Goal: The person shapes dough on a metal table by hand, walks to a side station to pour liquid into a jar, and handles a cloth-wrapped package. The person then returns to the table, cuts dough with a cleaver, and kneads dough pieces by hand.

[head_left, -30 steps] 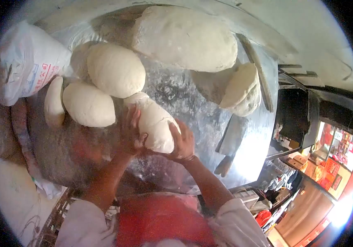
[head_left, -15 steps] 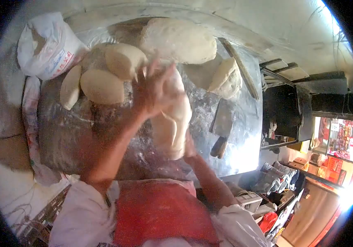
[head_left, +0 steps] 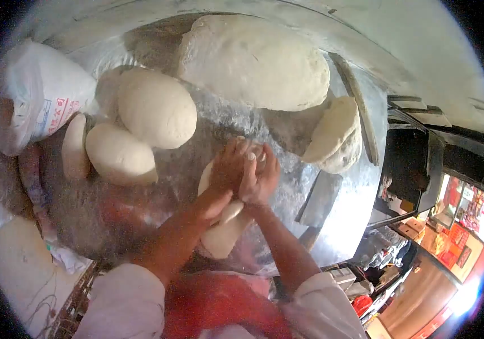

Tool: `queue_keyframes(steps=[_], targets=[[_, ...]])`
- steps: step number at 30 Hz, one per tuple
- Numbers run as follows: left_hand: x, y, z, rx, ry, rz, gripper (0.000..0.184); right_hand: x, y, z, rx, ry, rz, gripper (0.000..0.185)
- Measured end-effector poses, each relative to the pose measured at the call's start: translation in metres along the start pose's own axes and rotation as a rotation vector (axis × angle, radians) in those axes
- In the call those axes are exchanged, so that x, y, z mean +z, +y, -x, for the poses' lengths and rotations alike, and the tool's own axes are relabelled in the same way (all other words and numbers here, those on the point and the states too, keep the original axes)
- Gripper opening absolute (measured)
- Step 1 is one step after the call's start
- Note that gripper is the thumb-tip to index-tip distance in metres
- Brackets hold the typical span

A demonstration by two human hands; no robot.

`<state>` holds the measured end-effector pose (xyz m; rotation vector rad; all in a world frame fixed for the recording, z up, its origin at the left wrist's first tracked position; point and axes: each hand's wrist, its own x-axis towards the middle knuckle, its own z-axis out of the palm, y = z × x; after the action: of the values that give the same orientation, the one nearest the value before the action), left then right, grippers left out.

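Observation:
Both my hands press down on a piece of dough [head_left: 223,240] near the table's front edge. My left hand [head_left: 226,175] lies over its far part, fingers curled around it. Close against it, my right hand [head_left: 260,174] bears on the same dough, its fingers bent over the far end. Most of the dough's middle is hidden under the hands; the near end and a fold between the wrists show. To the left rest two rounded dough pieces [head_left: 156,107] and a narrow one [head_left: 75,148]. A large dough slab [head_left: 253,62] lies beyond my hands.
A floury metal table [head_left: 340,220] bears everything. A white printed bag [head_left: 64,96] stands at left. At right are a cut dough piece [head_left: 338,138], a flat metal blade [head_left: 322,199] with a handle, and a wooden strip [head_left: 356,104] along the edge. Shelves and boxes lie beyond.
My left hand has come down from above the dough onto it. My right hand has moved from its near right side to its top, beside the left. The view has shifted closer.

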<state>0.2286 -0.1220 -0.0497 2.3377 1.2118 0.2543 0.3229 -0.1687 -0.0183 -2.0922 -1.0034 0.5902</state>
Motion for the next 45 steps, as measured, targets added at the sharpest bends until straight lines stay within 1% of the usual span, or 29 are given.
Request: queue_keyframes(steps=[2, 3, 4, 5, 6, 7, 8, 9, 11, 12, 14, 16, 17, 19, 24, 26, 27, 29, 30, 31, 32, 34, 35, 36, 38, 40, 42, 43, 45], targets=[[-0.014, 0.0, -0.021, -0.049, -0.059, 0.037, 0.052, 0.007, 0.002, -0.023, -0.108, 0.053, 0.059, 0.053], [-0.024, 0.008, -0.037, -0.052, -0.357, -0.054, 0.058, 0.005, -0.002, -0.03, -0.115, 0.049, 0.067, 0.052], [-0.022, 0.005, -0.04, -0.044, -0.353, -0.051, 0.058, 0.0, -0.007, -0.026, -0.111, 0.042, 0.074, 0.051], [-0.015, 0.001, -0.039, 0.055, -0.179, -0.102, 0.057, -0.002, -0.007, -0.02, -0.114, 0.051, 0.076, 0.051], [-0.018, 0.003, -0.032, 0.151, 0.002, -0.154, 0.058, -0.003, -0.005, -0.015, 0.001, 0.064, -0.129, 0.05], [-0.032, 0.01, -0.028, 0.162, 0.023, -0.162, 0.058, -0.007, -0.009, -0.012, 0.105, 0.079, -0.341, 0.05], [-0.051, 0.017, -0.022, -0.099, 0.004, 0.427, 0.055, -0.018, -0.015, 0.004, 0.094, 0.088, -0.352, 0.05], [-0.068, 0.022, -0.01, -0.378, -0.03, 1.016, 0.053, -0.036, -0.015, 0.034, -0.079, 0.054, -0.294, 0.053], [-0.135, 0.029, 0.019, -0.234, -0.31, 0.547, 0.052, -0.082, -0.036, 0.09, -0.334, -0.102, -0.079, 0.073], [-0.16, 0.048, 0.046, -0.208, -0.5, 0.329, 0.054, -0.092, -0.046, 0.116, -0.322, -0.111, -0.08, 0.073], [-0.125, 0.035, 0.118, 0.261, -0.211, 0.164, 0.046, -0.1, -0.056, 0.151, -0.487, -0.093, 0.032, 0.077], [-0.07, 0.021, 0.18, 0.286, 0.193, 0.133, 0.04, -0.096, -0.05, 0.163, -0.511, -0.23, 0.201, 0.077], [-0.069, 0.022, 0.188, 0.287, 0.184, 0.136, 0.04, -0.091, -0.046, 0.16, -0.547, -0.356, 0.375, 0.078], [-0.071, 0.022, 0.182, 0.206, 0.25, 0.138, 0.039, -0.07, -0.029, 0.15, -0.56, -0.32, 0.399, 0.076], [-0.044, -0.039, 0.059, 0.335, 0.324, 0.277, 0.033, -0.011, -0.002, 0.045, -0.469, -0.272, 0.316, 0.071], [-0.025, -0.045, 0.025, 0.066, 0.397, 0.402, 0.029, 0.009, 0.01, -0.007, -0.418, -0.321, 0.249, 0.076], [-0.003, -0.055, 0.012, 0.065, 0.407, 0.401, 0.029, 0.014, 0.01, -0.031, -0.479, -0.323, 0.277, 0.08], [0.04, -0.076, -0.016, -0.117, 0.321, 0.469, 0.032, 0.016, 0.007, -0.066, -0.591, -0.29, 0.385, 0.085], [0.03, -0.077, -0.025, -0.115, 0.338, 0.468, 0.032, 0.015, 0.009, -0.07, -0.629, -0.276, 0.463, 0.087], [0.012, -0.075, -0.028, -0.045, 0.287, 0.266, 0.04, 0.023, 0.023, -0.077, -0.675, -0.269, 0.537, 0.087], [-0.005, -0.072, -0.029, 0.031, 0.234, 0.063, 0.049, 0.002, -0.02, -0.067, -0.534, -0.414, 0.603, 0.094], [-0.037, -0.068, -0.034, -0.03, -0.244, 0.129, 0.063, -0.009, -0.026, -0.041, -0.256, -0.582, 0.418, 0.101], [-0.065, -0.051, -0.024, -0.285, -0.234, 0.538, 0.067, -0.019, -0.025, -0.02, -0.455, -0.496, 0.353, 0.105], [-0.1, -0.042, -0.015, -0.313, -0.407, 0.74, 0.072, -0.035, -0.019, 0.017, -0.635, -0.416, 0.292, 0.108], [-0.087, -0.031, 0.025, -0.41, -0.452, 0.53, 0.069, -0.084, -0.039, 0.074, -0.794, -0.445, 0.262, 0.097], [-0.114, -0.001, 0.09, 0.146, -0.449, 0.048, 0.06, -0.099, -0.03, 0.122, -0.54, -0.501, 0.217, 0.082], [-0.064, 0.012, 0.178, 0.168, 0.258, 0.108, 0.053, -0.087, -0.021, 0.152, -0.659, -0.388, 0.387, 0.068], [-0.059, 0.021, 0.189, 0.162, 0.245, 0.112, 0.053, -0.08, -0.015, 0.159, -0.698, -0.341, 0.427, 0.061], [-0.052, 0.035, 0.181, 0.026, 0.432, 0.187, 0.052, -0.065, -0.011, 0.157, -0.69, -0.198, 0.419, 0.047]])
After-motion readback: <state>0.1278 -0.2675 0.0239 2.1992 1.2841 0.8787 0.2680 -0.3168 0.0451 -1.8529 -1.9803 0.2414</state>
